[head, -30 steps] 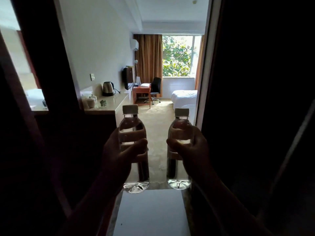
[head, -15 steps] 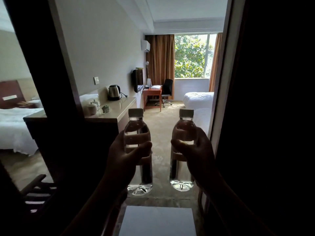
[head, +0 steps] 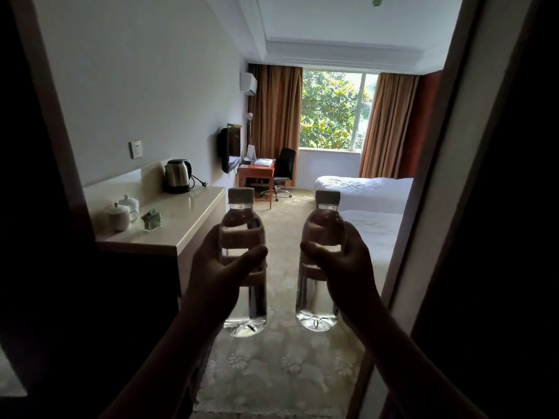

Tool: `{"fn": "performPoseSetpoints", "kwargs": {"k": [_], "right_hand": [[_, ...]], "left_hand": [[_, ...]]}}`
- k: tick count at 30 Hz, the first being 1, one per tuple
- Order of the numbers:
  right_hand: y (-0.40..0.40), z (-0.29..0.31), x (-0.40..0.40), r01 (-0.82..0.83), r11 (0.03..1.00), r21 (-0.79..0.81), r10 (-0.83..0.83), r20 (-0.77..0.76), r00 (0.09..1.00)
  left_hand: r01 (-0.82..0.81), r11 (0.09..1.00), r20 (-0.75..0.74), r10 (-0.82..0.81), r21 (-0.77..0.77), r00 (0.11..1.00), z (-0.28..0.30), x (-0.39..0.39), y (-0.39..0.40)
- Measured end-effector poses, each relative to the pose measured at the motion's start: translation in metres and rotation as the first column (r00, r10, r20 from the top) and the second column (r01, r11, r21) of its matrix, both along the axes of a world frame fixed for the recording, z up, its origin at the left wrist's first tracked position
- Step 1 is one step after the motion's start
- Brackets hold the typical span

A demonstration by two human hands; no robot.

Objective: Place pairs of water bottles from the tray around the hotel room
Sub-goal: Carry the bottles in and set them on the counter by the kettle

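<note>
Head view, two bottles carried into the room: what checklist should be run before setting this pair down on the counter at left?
1. Left hand wrapped firmly around left bottle: ok.
2. Right hand wrapped firmly around right bottle: ok.
3. Both bottles upright with caps on: ok.
4. Free surface on the counter between the kettle and the lidded cups: ok.
5. Bottles over the counter: not ok; they are held over the carpet.
6. Seals unbroken: cannot tell.

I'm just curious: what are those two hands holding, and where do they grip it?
Each holds one upright water bottle around its middle: left hand on the left bottle, right hand on the right bottle.
</note>
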State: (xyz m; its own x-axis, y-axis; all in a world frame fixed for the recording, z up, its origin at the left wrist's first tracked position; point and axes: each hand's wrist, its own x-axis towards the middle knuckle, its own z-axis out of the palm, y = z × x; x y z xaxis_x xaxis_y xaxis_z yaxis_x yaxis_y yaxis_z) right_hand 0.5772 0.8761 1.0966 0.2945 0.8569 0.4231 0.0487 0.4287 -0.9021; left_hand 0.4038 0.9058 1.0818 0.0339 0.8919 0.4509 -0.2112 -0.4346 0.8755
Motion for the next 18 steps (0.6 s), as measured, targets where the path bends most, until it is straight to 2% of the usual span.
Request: {"fn": "performPoseSetpoints", "kwargs": {"k": [13,18], "right_hand": [[0.245,-0.010,0.049,-0.052,0.997,0.058,0.053,-0.019,0.998],[0.363,0.007,0.079,-0.150,0.984,0.099,0.153,-0.017,0.988]], "left_hand": [[-0.030,0.999,-0.018,0.030,0.019,0.999,0.000,0.047,0.232],[-0.107,0.993,-0.076,0.112,0.057,0.991,0.024,0.069,0.334]]}}
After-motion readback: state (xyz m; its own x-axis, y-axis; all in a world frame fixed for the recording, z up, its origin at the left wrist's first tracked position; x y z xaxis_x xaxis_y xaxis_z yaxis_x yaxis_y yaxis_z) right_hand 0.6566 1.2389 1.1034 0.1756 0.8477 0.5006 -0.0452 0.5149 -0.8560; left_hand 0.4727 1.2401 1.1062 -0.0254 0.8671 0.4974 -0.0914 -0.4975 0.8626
